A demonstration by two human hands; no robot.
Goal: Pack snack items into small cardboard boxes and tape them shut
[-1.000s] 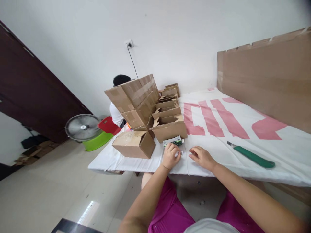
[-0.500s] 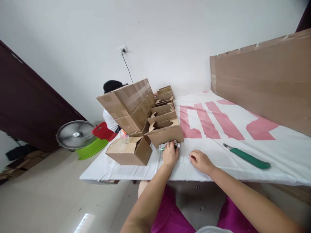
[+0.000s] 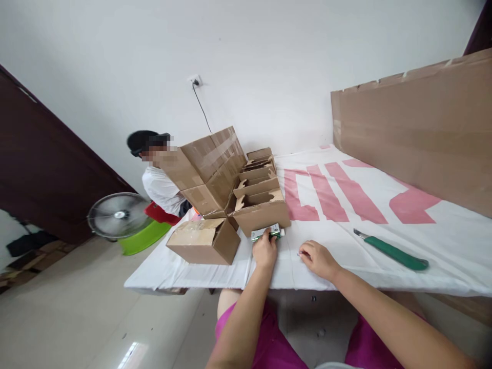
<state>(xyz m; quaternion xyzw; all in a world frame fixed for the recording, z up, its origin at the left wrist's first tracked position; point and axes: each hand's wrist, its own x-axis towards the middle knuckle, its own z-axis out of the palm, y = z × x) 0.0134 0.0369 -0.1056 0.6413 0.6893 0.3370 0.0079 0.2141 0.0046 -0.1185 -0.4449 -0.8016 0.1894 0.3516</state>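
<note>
My left hand [image 3: 265,251] is closed over a small green-and-white box [image 3: 274,230], which lies on the white cloth against the front of an open cardboard box [image 3: 265,215]. A white end piece sticks out of its right side. To the right, my right hand [image 3: 318,259] rests near the table edge with thumb and fingers pinched. A tiny thin item [image 3: 298,253] pokes out from its fingertips, too small to name. Farther right lies a green-handled utility knife [image 3: 395,252] with some blade showing.
Open cardboard boxes stand in a row behind, beside stacked closed boxes [image 3: 215,169]. Another carton [image 3: 203,241] sits at front left. A large cardboard sheet or box [image 3: 415,123] stands right. Past the stack is a person in a white shirt [image 3: 159,189], near a fan [image 3: 121,214].
My left hand has shifted slightly left on the small box. My right hand stays nearly still. The person behind the stack has moved left into fuller view, and the row's far end looks shorter.
</note>
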